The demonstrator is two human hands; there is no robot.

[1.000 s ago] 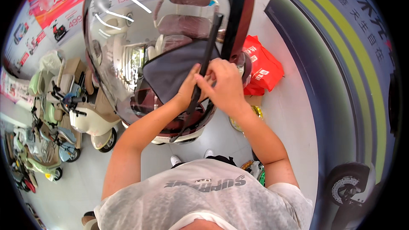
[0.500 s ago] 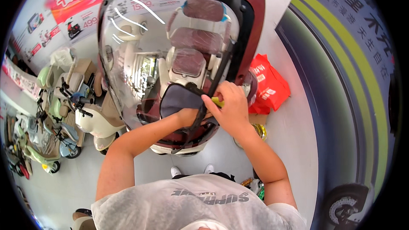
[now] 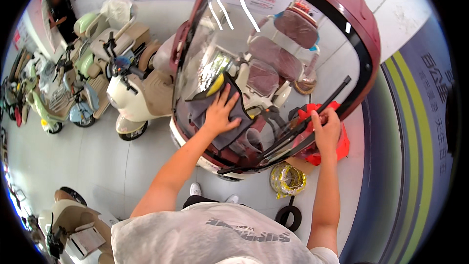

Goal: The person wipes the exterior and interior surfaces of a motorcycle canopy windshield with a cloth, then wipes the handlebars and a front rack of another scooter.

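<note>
In front of me stands a small dark-red vehicle with a cab, its large clear windshield (image 3: 293, 83) framed in black. My left hand (image 3: 222, 112) lies with fingers spread on a dark grey cloth (image 3: 229, 139), pressing it against the glass at the lower left. A yellow underside shows at the cloth's upper corner. At the lower right of the glass, my right hand (image 3: 326, 129) is closed, thumb and fingers pinched on the black windshield wiper (image 3: 288, 139). Part of the wiper is hidden by those fingers. Plastic-covered seats (image 3: 276, 57) show through the glass.
A red bag (image 3: 344, 142) stands beside the vehicle on the right, near a yellow-wrapped roll (image 3: 288, 180) and a black tyre (image 3: 288, 218). Several scooters (image 3: 137, 90) are parked at left; another scooter (image 3: 73, 220) is at the lower left. A blue wall panel (image 3: 391, 166) runs along the right.
Both hands were together at the wiper. My left hand has moved left with the cloth, spreading it on the glass; my right hand has moved right. The view has swung left.
</note>
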